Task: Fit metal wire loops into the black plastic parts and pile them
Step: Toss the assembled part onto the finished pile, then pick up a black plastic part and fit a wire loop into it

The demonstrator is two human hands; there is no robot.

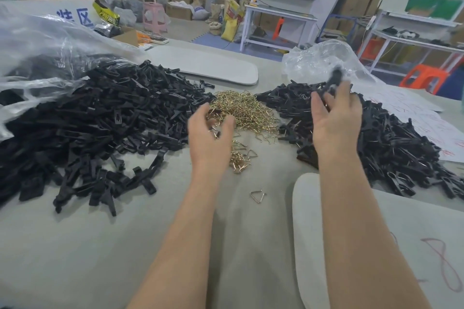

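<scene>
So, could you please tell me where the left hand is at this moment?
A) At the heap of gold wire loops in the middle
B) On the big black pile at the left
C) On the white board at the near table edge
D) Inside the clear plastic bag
A: the left hand is at the near edge of the gold wire loops, with its curled fingers closed on a few of them.

We've got a grey table (100, 246), black plastic parts (88, 120) heaped at left, brass wire loops (243, 108) piled centre, second black heap (389, 145) at right, one stray loop (257, 195) lower centre, grey pads (208, 65) upper centre and lower right, clear bags (37, 40) upper left and upper right.
</scene>
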